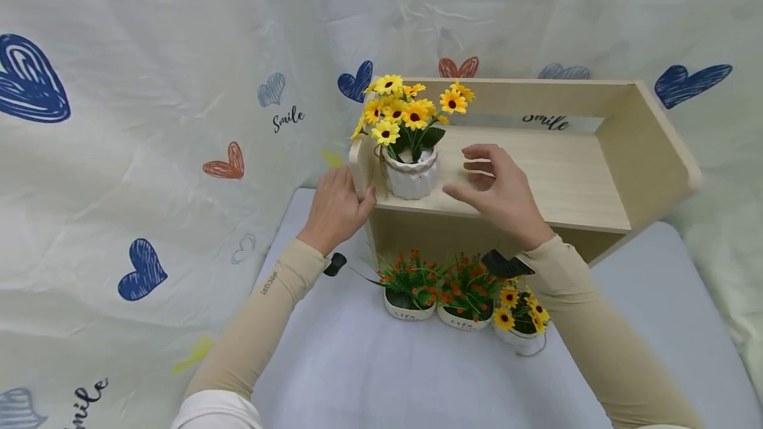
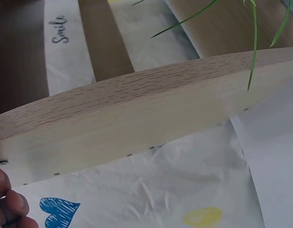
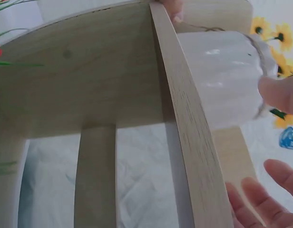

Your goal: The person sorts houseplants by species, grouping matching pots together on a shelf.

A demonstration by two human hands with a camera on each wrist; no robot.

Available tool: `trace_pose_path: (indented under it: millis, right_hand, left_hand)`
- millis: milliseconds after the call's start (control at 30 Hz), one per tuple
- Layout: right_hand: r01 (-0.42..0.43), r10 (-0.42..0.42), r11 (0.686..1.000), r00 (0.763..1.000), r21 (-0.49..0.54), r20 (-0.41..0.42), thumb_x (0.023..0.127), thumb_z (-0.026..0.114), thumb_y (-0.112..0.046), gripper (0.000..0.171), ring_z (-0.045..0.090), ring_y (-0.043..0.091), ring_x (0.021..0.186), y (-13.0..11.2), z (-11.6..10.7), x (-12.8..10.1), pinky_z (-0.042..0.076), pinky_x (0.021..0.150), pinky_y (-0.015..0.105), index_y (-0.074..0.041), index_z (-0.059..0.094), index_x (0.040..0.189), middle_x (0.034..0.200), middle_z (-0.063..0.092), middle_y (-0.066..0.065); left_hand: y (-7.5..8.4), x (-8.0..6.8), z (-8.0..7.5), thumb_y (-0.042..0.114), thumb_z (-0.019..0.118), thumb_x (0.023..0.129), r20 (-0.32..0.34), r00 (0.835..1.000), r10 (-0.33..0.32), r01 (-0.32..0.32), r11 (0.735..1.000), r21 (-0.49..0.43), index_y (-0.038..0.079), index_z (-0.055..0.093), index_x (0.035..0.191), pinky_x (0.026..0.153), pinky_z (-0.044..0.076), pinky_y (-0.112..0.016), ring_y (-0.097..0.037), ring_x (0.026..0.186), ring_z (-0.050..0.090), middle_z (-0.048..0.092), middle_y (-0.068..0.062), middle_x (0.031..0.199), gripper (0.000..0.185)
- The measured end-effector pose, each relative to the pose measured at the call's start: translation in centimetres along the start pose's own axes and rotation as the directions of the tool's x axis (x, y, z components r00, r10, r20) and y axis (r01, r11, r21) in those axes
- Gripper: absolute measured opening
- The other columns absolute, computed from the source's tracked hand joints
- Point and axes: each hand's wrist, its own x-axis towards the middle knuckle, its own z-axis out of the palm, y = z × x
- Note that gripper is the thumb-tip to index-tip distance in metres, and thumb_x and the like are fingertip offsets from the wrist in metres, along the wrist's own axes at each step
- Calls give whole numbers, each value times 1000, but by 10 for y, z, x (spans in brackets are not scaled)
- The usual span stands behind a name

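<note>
A white ribbed flowerpot (image 1: 411, 177) with yellow artificial sunflowers (image 1: 402, 111) stands upright on the upper board at the left end of a light wooden shelf (image 1: 536, 157). Twine circles the pot's rim. My left hand (image 1: 340, 204) grips the front of the shelf's left side panel, thumb on the inner side; in the left wrist view its fingertips (image 2: 13, 204) show beside the panel's outer face. To the right of the pot, my right hand (image 1: 497, 184) is spread with fingers gently curved. Nothing lies between its thumb and fingers, and the thumb tip points toward the pot.
Two oval pots (image 1: 411, 310) of red-flowered greenery stand on the white-covered table (image 1: 357, 363), in front of the shelf's lower level. A smaller sunflower pot (image 1: 518, 336) sits to their right, below my right forearm. A curtain with printed hearts (image 1: 143, 270) hangs behind and to the left.
</note>
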Motion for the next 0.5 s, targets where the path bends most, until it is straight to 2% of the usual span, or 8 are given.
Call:
trace_pose_path:
  millis: [100,200,367,500]
  right_hand:
    - [21,-22,1000,998,-18,-61,89,81,-29,58,67,13,118,6,-14,-17,53,105,22,-11,55,138,140,58,9]
    - [83,-84,997,991,-6,-102,91,79,-20,45,68,1,105,14,-25,-36,50,95,7,-9,60,130,129,63,5]
    - [226,-222,974,961,7,-163,88,76,1,31,69,-3,97,31,-37,-66,53,88,9,-1,67,118,110,71,-4]
    - [280,-277,960,934,-19,-226,85,74,10,27,69,-3,92,43,-47,-88,53,86,8,2,69,110,103,71,-8]
  left_hand:
    - [0,1,-1,36,45,102,7,1000,-7,7,1000,-18,9,43,79,72,33,-39,-29,72,39,42,-10,77,36]
    - [1,1,-2,37,46,101,21,1000,-23,23,999,-29,8,45,81,73,36,-42,-30,73,41,44,-10,78,35]
    - [3,2,-2,36,48,100,20,999,-47,48,998,-49,5,53,91,73,40,-45,-32,75,45,50,-12,81,33]
    - [3,2,0,35,48,99,3,999,-50,50,995,-81,2,60,109,73,44,-46,-33,76,50,58,-13,86,37]
